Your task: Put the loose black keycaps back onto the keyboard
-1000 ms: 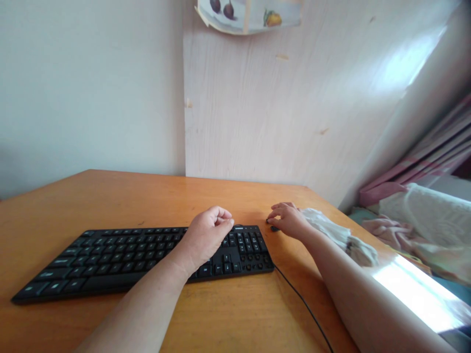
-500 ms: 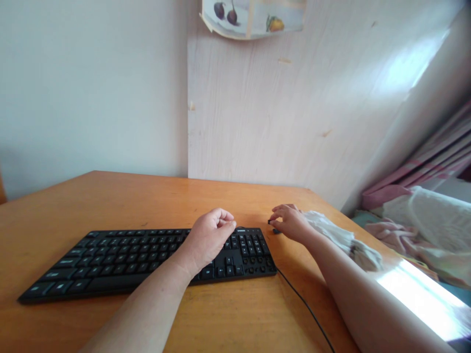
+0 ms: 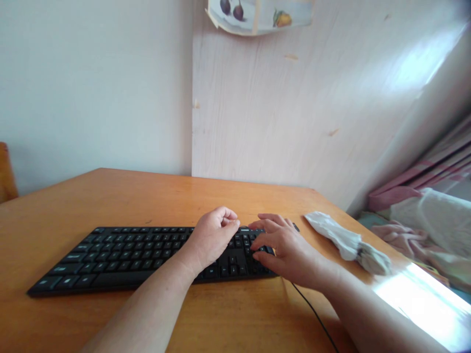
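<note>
A black keyboard (image 3: 125,255) lies on the wooden table, its white-marked keys facing up. My left hand (image 3: 215,234) is over its right half, thumb and fingertips pinched together. What sits in that pinch, if anything, is too small or hidden to name. My right hand (image 3: 281,245) hovers over or touches the number pad, fingers bent and spread apart; I make out nothing held in them. It hides much of the number pad. Just behind it, a small dark piece (image 3: 296,227) rests on the table, partly covered by the hand.
A black cable (image 3: 314,311) runs from beneath my right hand towards the near table edge. On the right of the table (image 3: 235,318) lies a crumpled white and grey cloth (image 3: 340,240). Beyond that edge are heaped fabrics (image 3: 415,240). A wall with a picture (image 3: 253,17) stands behind.
My right hand has moved left and nearer, from the small dark pieces beside the keyboard to the number pad, and its fingers have spread. The left hand keeps its pinch in place.
</note>
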Available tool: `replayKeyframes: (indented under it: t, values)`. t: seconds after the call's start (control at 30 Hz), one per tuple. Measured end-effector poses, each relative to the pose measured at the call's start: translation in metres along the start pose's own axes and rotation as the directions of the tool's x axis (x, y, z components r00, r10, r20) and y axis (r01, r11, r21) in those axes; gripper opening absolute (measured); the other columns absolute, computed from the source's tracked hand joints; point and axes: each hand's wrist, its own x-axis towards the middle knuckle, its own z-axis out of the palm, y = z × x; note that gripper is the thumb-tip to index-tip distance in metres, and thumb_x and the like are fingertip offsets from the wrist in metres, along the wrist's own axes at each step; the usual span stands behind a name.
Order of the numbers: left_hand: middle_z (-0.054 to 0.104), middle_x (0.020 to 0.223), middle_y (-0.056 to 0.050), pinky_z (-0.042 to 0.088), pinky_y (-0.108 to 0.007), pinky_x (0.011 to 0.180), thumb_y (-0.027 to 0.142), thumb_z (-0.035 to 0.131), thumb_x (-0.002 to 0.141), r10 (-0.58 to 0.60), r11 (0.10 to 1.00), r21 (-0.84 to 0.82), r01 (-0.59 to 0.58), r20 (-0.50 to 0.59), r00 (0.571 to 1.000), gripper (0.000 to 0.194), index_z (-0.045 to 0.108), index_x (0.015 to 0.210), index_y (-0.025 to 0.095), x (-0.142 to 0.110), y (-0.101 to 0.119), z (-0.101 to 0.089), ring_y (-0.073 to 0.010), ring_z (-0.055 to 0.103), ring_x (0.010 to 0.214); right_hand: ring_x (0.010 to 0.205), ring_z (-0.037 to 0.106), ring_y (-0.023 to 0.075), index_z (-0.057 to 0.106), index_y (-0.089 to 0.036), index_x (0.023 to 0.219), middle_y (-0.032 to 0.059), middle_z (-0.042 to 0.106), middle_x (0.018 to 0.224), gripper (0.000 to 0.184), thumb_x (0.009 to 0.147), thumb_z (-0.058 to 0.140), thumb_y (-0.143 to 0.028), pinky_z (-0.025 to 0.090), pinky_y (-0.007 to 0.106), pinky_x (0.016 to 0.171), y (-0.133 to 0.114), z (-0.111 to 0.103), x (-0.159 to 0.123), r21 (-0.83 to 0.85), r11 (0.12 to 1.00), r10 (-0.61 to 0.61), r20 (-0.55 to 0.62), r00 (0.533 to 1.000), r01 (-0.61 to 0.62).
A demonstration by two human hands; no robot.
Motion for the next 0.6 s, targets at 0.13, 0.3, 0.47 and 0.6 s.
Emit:
replayKeyframes:
  t: [0.13,0.3,0.47,0.6]
  values:
    - [0.069,0.081,-0.003,0.048,-0.03,0.073,0.039,0.059,0.08,0.004,1.0,-0.01,-0.004,-0.01,1.0,0.026,0.064,0.093,0.018,0.0004,-0.0006,-0.0002,-0.0188,0.064,0.078,0.129,0.04,0.0308,0.074,-0.029,0.084,0.0017,0.062,0.126,0.01,0.083,0.064,-0.027,0.034,0.051,0.099,-0.007,0.0012,0.0005,-0.011,1.0,-0.009,0.047,0.999,0.009]
    - [0.069,0.082,-0.003,0.048,-0.031,0.074,0.039,0.059,0.08,0.021,1.0,-0.018,-0.021,-0.001,1.0,0.026,0.064,0.094,0.018,0.0003,-0.0009,0.0005,-0.0187,0.064,0.079,0.129,0.04,0.0302,0.074,-0.029,0.085,0.0019,0.061,0.127,0.01,0.083,0.064,-0.027,0.033,0.05,0.1,-0.0081,0.0023,0.0008,-0.024,1.0,0.003,0.07,0.998,-0.001]
    - [0.069,0.081,-0.003,0.048,-0.03,0.073,0.038,0.059,0.079,0.021,0.999,-0.029,-0.021,-0.006,1.0,0.024,0.064,0.092,0.018,0.0005,-0.0012,0.0013,-0.0182,0.064,0.077,0.129,0.04,0.0307,0.074,-0.028,0.086,0.003,0.061,0.128,0.011,0.084,0.063,-0.028,0.033,0.051,0.099,-0.0076,0.0032,0.0011,-0.039,0.999,0.004,0.077,0.997,-0.001]
    - [0.069,0.081,-0.003,0.048,-0.03,0.073,0.037,0.058,0.08,0.037,0.999,-0.022,-0.037,-0.003,0.999,0.023,0.064,0.092,0.018,0.0004,-0.0019,0.0015,-0.0185,0.064,0.078,0.129,0.04,0.0309,0.074,-0.028,0.086,0.0031,0.061,0.128,0.011,0.083,0.064,-0.027,0.033,0.051,0.099,-0.0075,0.0032,0.0014,-0.042,0.999,0.013,0.09,0.996,-0.01]
